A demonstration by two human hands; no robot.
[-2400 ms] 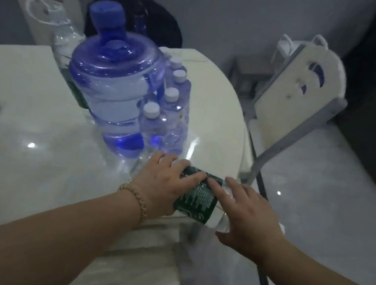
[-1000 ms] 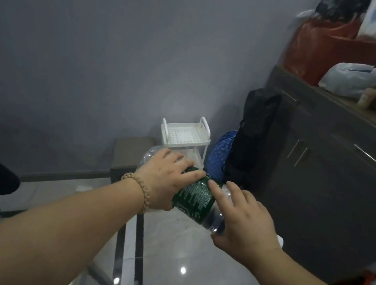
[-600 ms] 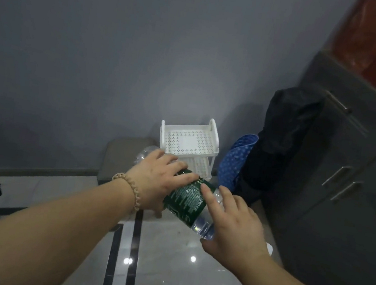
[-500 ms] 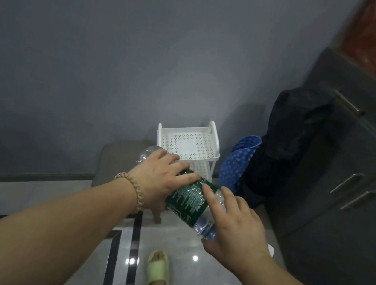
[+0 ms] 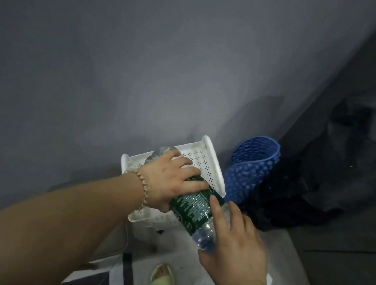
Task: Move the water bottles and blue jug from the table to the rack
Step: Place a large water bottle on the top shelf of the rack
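Green-labelled water bottle [image 5: 193,209] — both hands gripping — above white rack [image 5: 213,162].

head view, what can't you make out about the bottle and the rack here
- Bottle cap end: hidden under the right hand.
- Bottle's middle: covered by the left hand.
- Rack top tray and lower shelves: mostly blocked by hands and bottle, so contents unknown.
- Label text: too small and dim.
- Dark heap on the right: blurred.

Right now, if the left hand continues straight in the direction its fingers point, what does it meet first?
Probably the white rack's perforated top tray, just beyond the left hand and the bottle it holds; depth is unclear.
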